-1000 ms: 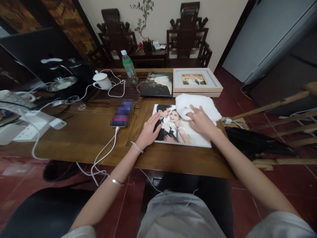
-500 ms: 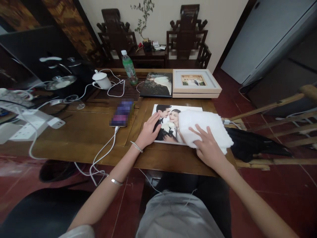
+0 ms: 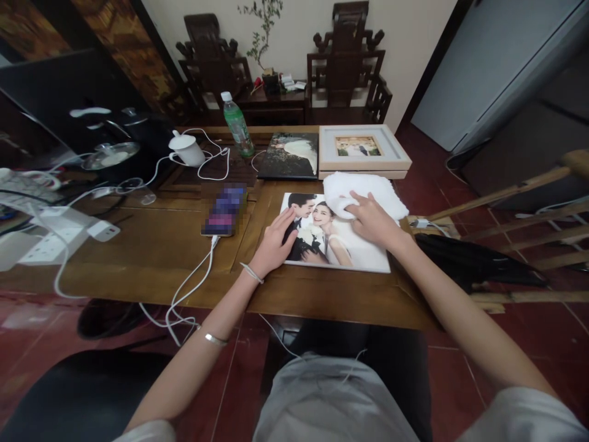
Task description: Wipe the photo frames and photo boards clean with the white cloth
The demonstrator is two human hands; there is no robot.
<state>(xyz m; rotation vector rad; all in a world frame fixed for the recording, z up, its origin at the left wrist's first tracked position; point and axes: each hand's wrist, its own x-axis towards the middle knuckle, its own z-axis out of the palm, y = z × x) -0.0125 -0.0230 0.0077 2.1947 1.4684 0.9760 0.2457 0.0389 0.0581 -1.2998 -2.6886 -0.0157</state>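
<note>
Holding fluffy cloth | right hand: grip half-curled on it | left hand: grip flat, empty, on smooth rectangular photo

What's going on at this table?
A person is working with both bare hands on a photo print of a couple lying flat on the wooden table. The left hand lies on the print's left side, while the right hand is on a white cloth that covers its upper right corner. Behind the print are a dark picture panel and a light-framed picture; off to the left lies a phone plugged into a cable.
</note>
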